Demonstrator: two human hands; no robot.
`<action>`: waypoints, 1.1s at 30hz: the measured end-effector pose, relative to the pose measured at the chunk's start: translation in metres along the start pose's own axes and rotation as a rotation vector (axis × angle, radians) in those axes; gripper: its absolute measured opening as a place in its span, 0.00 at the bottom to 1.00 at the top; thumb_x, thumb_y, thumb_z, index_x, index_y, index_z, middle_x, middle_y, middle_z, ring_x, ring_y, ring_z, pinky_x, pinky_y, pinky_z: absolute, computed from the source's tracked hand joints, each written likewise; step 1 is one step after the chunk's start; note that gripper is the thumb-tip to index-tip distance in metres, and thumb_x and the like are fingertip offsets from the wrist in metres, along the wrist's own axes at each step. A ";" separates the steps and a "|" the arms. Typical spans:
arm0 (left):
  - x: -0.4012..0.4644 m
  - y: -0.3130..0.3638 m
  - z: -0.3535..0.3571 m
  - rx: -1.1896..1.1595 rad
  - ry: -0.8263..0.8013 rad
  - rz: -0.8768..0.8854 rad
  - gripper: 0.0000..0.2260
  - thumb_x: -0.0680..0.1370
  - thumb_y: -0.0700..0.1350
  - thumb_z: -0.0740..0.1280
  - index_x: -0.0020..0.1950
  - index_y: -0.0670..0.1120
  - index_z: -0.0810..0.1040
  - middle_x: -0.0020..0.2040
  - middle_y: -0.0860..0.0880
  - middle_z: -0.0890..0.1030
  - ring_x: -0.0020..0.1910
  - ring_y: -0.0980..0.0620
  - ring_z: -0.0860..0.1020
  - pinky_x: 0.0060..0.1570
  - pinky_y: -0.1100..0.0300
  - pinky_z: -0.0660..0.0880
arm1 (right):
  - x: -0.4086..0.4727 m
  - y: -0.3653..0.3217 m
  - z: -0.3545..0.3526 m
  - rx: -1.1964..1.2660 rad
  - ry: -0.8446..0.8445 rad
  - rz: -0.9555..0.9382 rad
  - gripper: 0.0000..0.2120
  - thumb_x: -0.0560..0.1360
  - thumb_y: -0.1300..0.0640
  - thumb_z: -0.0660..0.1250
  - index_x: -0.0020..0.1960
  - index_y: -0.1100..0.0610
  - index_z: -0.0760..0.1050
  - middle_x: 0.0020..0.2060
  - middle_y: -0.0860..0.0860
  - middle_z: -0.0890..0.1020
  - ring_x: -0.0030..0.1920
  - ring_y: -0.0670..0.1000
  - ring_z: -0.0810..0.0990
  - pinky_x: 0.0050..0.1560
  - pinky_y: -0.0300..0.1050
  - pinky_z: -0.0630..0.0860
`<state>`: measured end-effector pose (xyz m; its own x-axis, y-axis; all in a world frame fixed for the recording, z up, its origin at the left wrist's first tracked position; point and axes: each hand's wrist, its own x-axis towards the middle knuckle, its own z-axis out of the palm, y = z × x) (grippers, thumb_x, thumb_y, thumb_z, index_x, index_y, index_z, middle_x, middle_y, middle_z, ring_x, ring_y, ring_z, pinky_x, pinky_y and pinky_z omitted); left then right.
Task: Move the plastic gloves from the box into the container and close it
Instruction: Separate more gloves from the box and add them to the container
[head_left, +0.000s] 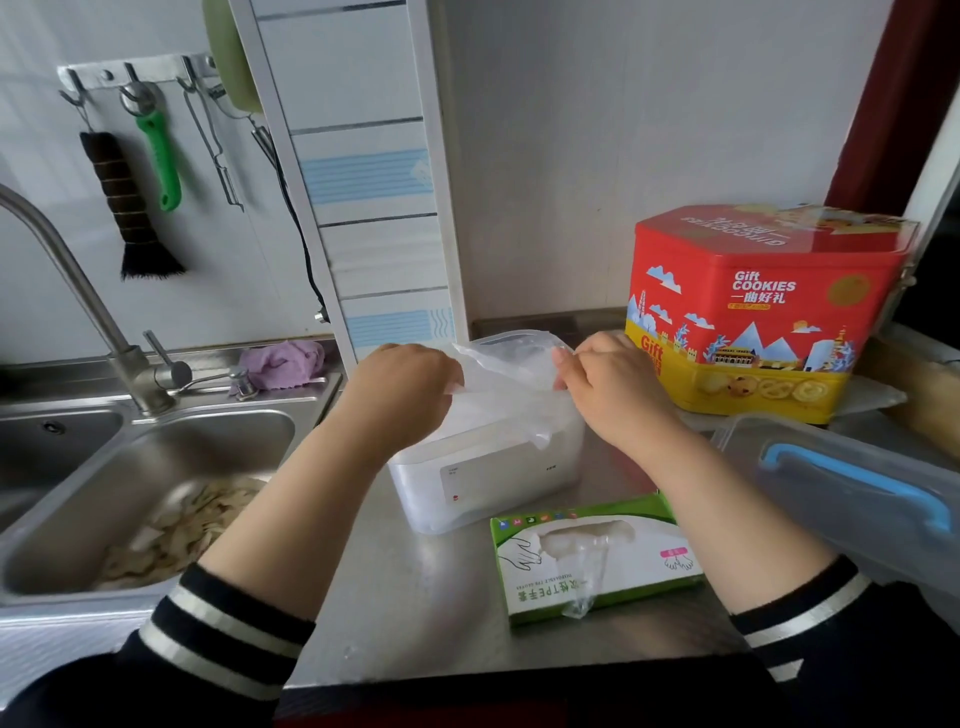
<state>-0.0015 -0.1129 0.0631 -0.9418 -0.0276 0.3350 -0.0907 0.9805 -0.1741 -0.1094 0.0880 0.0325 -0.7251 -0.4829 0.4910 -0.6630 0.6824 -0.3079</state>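
Note:
A white translucent plastic container (483, 480) stands open on the steel counter. Above its mouth both hands hold a bunch of clear plastic gloves (511, 379): my left hand (402, 397) grips the left edge, my right hand (610, 387) pinches the right edge. The gloves hang down partly into the container. Nearer to me lies the green and white glove box (592, 558), with one clear glove (587, 587) sticking out of its slot and trailing over the front.
A red and yellow cookie tin (763, 306) stands at the back right. A clear lid with a blue clip (852, 488) lies at the right. The sink (156, 499) with peelings and the tap (78, 291) are left. Utensils hang on the wall.

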 end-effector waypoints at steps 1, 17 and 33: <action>-0.003 0.002 0.001 0.001 -0.055 -0.017 0.13 0.78 0.44 0.60 0.59 0.55 0.79 0.57 0.54 0.81 0.56 0.47 0.78 0.54 0.56 0.73 | 0.000 -0.002 0.002 -0.032 -0.006 0.004 0.27 0.82 0.45 0.50 0.44 0.55 0.84 0.50 0.52 0.78 0.54 0.53 0.73 0.57 0.50 0.69; -0.004 0.025 -0.013 -0.372 -0.629 -0.203 0.36 0.79 0.65 0.36 0.77 0.48 0.62 0.77 0.45 0.63 0.76 0.45 0.60 0.74 0.50 0.53 | -0.001 -0.036 -0.009 0.041 -0.202 -0.251 0.31 0.81 0.39 0.40 0.62 0.50 0.78 0.60 0.51 0.81 0.71 0.56 0.67 0.72 0.49 0.56; -0.039 0.049 0.015 -0.260 0.747 0.108 0.08 0.78 0.36 0.66 0.52 0.43 0.83 0.46 0.48 0.82 0.42 0.44 0.76 0.41 0.53 0.73 | -0.060 0.008 -0.028 0.718 -0.030 0.054 0.09 0.77 0.52 0.68 0.41 0.56 0.79 0.35 0.50 0.82 0.38 0.48 0.80 0.46 0.47 0.77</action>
<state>0.0258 -0.0666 0.0276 -0.4664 0.1171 0.8768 0.1537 0.9868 -0.0501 -0.0655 0.1378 0.0238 -0.7581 -0.4809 0.4405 -0.5777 0.1819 -0.7957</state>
